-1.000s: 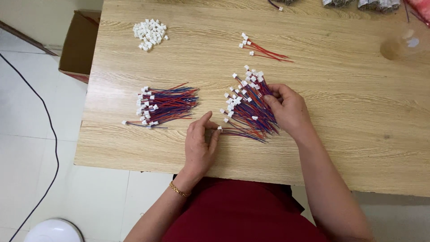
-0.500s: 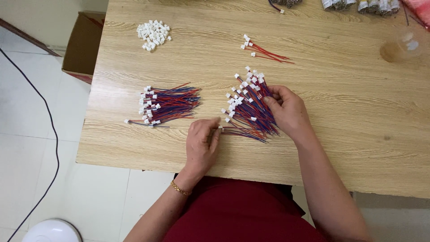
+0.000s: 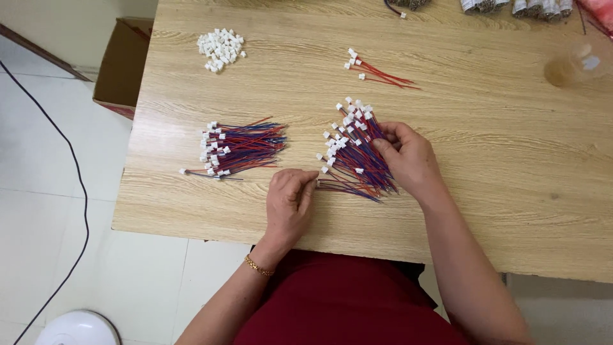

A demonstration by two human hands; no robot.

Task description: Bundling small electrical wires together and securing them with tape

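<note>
Since 1 s ago almost no move, your L hand (image 3: pixel 288 203) same place | fingers curled, pinching wire end at near bundle (image 3: pixel 354 153) edge | R hand (image 3: pixel 407 160) presses bundle, grip unclear | bundle mid-table (image 3: pixel 485 166), sorted pile (image 3: pixel 239 148) left.

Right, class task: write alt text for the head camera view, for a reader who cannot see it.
A person's right hand rests on a fanned pile of red and blue wires with white connectors on a wooden table, while the left hand pinches a wire at the pile's edge. A second wire pile, loose white connectors and a few red wires lie farther off.
</note>
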